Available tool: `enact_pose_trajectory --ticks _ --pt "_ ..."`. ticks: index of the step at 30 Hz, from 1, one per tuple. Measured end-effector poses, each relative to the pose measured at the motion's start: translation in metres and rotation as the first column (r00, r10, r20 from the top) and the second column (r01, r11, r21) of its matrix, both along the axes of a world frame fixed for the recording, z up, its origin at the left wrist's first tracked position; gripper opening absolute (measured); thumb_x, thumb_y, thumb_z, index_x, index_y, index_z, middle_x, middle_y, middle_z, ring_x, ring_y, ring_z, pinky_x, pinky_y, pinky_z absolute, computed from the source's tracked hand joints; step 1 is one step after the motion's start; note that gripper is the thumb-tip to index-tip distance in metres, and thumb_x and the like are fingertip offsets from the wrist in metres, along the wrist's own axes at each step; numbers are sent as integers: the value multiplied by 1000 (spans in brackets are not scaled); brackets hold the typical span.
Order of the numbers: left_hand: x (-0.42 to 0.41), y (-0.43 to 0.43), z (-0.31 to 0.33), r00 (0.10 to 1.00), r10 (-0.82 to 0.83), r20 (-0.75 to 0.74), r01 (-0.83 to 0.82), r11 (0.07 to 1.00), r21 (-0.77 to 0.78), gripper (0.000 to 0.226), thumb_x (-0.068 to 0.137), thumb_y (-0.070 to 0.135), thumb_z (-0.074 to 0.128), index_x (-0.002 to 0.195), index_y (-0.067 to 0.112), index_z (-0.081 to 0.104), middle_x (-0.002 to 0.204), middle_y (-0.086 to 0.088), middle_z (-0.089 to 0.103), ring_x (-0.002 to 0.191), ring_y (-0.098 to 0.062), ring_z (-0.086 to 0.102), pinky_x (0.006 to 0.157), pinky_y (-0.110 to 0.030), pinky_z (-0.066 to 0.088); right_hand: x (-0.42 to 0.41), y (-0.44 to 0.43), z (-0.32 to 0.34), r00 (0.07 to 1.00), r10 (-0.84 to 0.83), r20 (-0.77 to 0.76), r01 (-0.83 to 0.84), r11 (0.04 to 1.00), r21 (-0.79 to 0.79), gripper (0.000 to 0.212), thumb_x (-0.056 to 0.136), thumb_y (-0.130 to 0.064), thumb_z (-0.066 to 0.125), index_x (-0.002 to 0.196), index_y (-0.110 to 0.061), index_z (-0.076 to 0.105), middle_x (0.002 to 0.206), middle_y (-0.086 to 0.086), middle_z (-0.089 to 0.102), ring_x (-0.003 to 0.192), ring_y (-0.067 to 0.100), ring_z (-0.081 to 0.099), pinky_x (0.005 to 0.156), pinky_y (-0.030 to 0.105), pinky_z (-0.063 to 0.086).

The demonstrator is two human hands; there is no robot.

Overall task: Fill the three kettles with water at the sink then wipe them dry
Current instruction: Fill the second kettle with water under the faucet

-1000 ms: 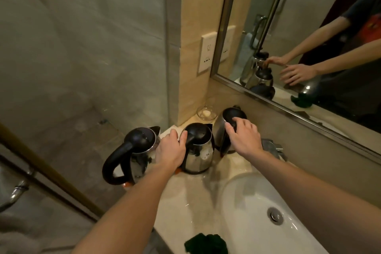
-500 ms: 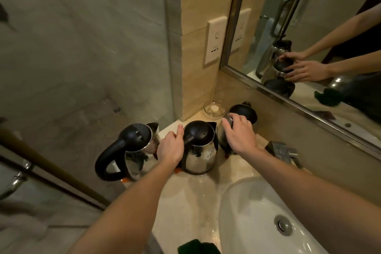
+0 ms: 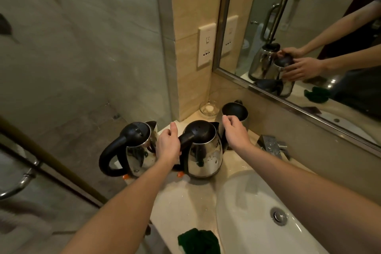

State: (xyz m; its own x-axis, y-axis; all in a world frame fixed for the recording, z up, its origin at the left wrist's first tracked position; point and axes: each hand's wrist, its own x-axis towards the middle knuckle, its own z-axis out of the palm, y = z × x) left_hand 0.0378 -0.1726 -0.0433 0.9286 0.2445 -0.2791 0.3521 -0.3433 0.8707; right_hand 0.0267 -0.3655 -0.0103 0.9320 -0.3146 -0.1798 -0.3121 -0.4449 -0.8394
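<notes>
Moved since half a second ago: right hand point(image 3: 235, 133), off the top of the back kettle point(image 3: 236, 112), now hovering over the gap between that kettle and the middle kettle point(image 3: 203, 150). Left hand point(image 3: 168, 146) in the same slot as before. No shift in the kettles: same row of three on the counter point(image 3: 185, 198).

Left to right:

- Far left, below counter level: chrome towel rail point(image 3: 19, 183).
- Left kettle point(image 3: 132, 148): upright near the counter's left edge. Steel body, black lid down, black handle looping out to the left.
- Left hand: wedged between left kettle and middle kettle. Thumb raised, fingers curled down against the middle kettle's black handle. Cannot tell whether gripping that handle or just resting beside it.
- Middle kettle: upright, lid down, spout toward the wall corner, just beside the rim of the sink point(image 3: 237, 202).
- Green cloth point(image 3: 199, 241): crumpled at the counter's near edge, just beside the sink, well apart from the kettles.
- Wall socket point(image 3: 206, 46) above the corner. Glass dish point(image 3: 209, 108) in the corner below it, something pale inside.
- Right hand: fingers loosely curled, thumb and forefinger tips close together, nothing held.
- Back kettle: upright against the wall under the mirror point(image 3: 309, 16), dark top showing, lower body hidden behind the right hand and the middle kettle.
- Tap point(image 3: 272, 144): chrome, on the counter right of the back kettle, behind the sink.
- Sink: white basin, metal drain point(image 3: 278, 216) at the bottom.
- Mirror: both forearms, hands at the kettles and the cloth all reflected.
</notes>
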Motion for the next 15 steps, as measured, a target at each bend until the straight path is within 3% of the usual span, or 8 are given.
enact_pose_trajectory --ticks 5,9,13,15 --pt "-18 1 20 995 -103 17 104 991 -83 52 100 61 30 95 16 56 71 -7 56 49 -15 55 42 -26 40 -22 -2 12 989 -113 -94 132 963 234 42 104 -48 29 122 -18 52 117 2 57 109 18 51 97 38 41" --pt "-38 -7 38 978 -206 25 208 964 -166 51 100 57 37 99 9 55 69 -8 57 39 -11 51 38 -23 39 -45 -9 16 970 -198 -141 238 897 372 57 101 -56 27 131 -14 52 126 4 60 120 23 53 109 45 38" --pt "-57 -20 46 948 -319 16 311 908 -280 48 98 56 42 98 9 52 62 -7 57 38 -13 49 40 -23 39 -72 -22 19 945 -294 -141 325 817 477 55 100 -60 29 104 -18 63 108 6 67 106 25 60 103 48 44" --pt "-64 -29 48 929 -370 2 351 881 -316 46 98 56 44 100 11 53 66 -8 60 42 -13 52 43 -23 42 -88 -32 18 923 -360 -138 376 764 524 53 99 -60 30 99 -18 63 103 5 67 100 23 61 102 46 45"
